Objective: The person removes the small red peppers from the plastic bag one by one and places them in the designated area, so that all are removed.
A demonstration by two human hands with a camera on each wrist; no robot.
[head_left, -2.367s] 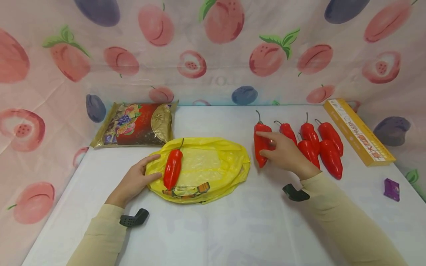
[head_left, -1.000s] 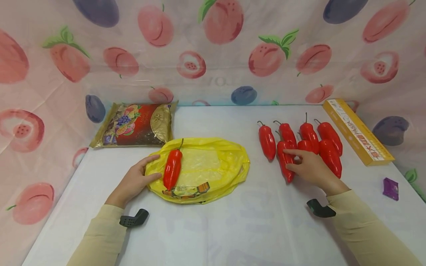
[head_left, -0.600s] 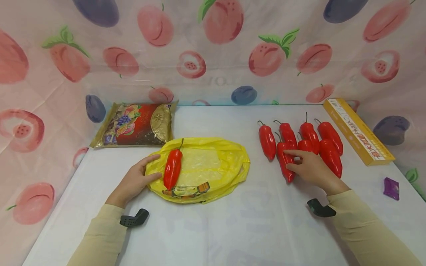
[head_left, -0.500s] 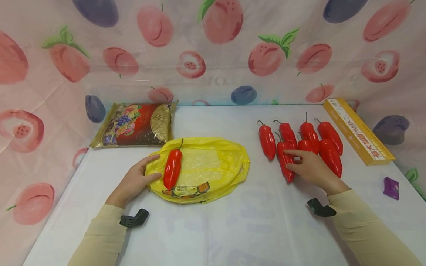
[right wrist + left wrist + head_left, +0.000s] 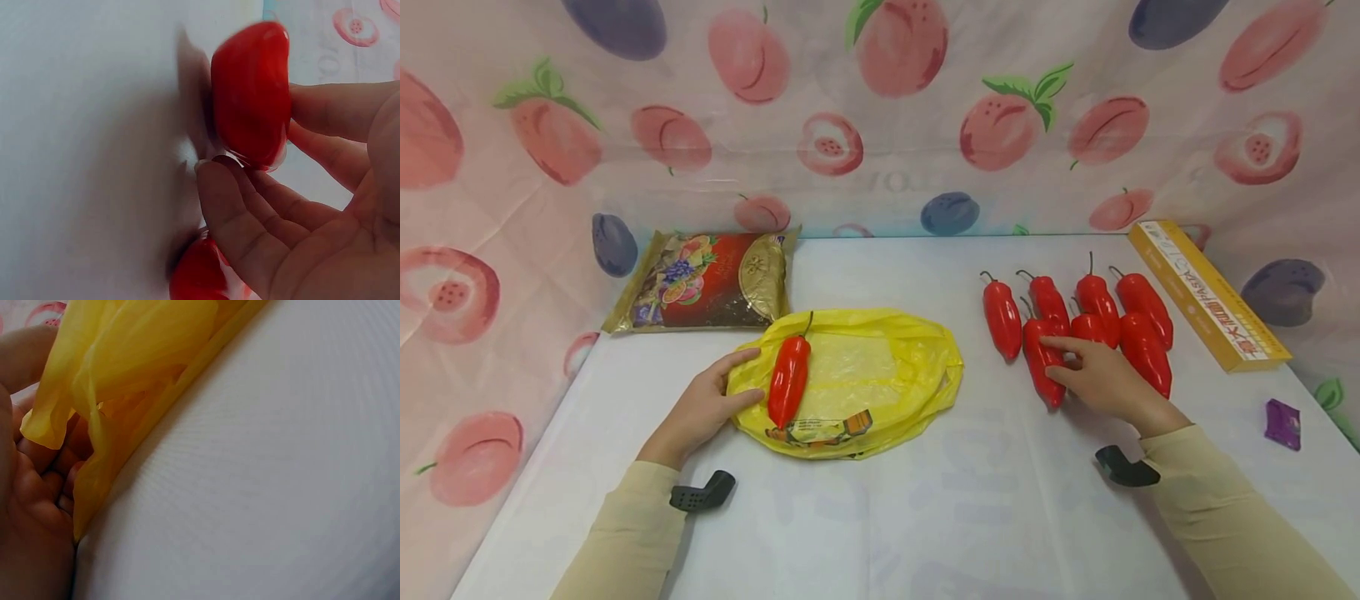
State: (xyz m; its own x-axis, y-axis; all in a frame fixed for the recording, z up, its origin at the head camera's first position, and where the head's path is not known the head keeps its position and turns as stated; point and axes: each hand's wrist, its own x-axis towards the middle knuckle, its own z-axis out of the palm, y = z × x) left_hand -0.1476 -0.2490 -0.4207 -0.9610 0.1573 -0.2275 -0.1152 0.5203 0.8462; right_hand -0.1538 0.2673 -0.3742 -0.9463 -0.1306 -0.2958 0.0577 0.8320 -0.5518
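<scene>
My left hand point(image 5: 703, 408) holds the left edge of a yellow plastic bag point(image 5: 850, 358), thumb over it and fingers behind; its folds point(image 5: 144, 362) hang across the palm in the left wrist view. One glossy red pepper point(image 5: 790, 383) lies on the bag's left part, beside the fingertips. At right, my right hand point(image 5: 1097, 375) has thumb and forefinger on another red pepper point(image 5: 1043, 375), which lies on the white table. The right wrist view shows this pepper point(image 5: 250, 94) end-on at the fingertips of the hand point(image 5: 312, 237), a second pepper point(image 5: 200, 272) below.
More red peppers lie close around the right hand, one point(image 5: 1002, 321) on its left and several behind. A long yellow pasta box point(image 5: 1210, 296) stands at the back right, a small purple packet point(image 5: 1282, 425) nearer. A gold and red bag point(image 5: 707, 279) lies back left.
The right hand has let go of one red pepper at the group's left and moved right and nearer to another pepper. During the last second it stays still. The left hand has not moved.
</scene>
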